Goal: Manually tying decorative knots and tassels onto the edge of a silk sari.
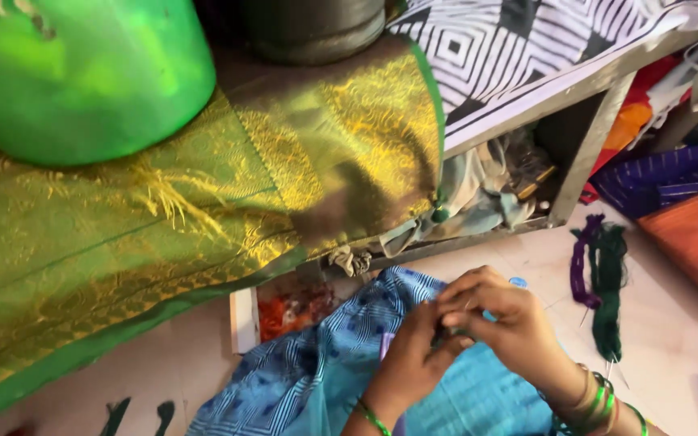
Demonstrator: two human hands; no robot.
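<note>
- Your left hand (410,355) and right hand (501,321) pinch together on something small, too hidden to identify.
- Beneath them lies soft blue patterned cloth (317,363).
- Further out, shiny gold-green brocade (163,210) drapes; stringy dark thread skeins (603,274) rest on smooth floor.

Thread bundle (603,274) lies right of hands (462,331), apparently apart.

two hands: left hand (409,355) at six o'clock, right hand (502,323) beside it. two thread bundles at three o'clock: purple thread bundle (582,266), dark green thread bundle (610,282). one gold-green fabric (163,226) at nine o'clock.
</note>
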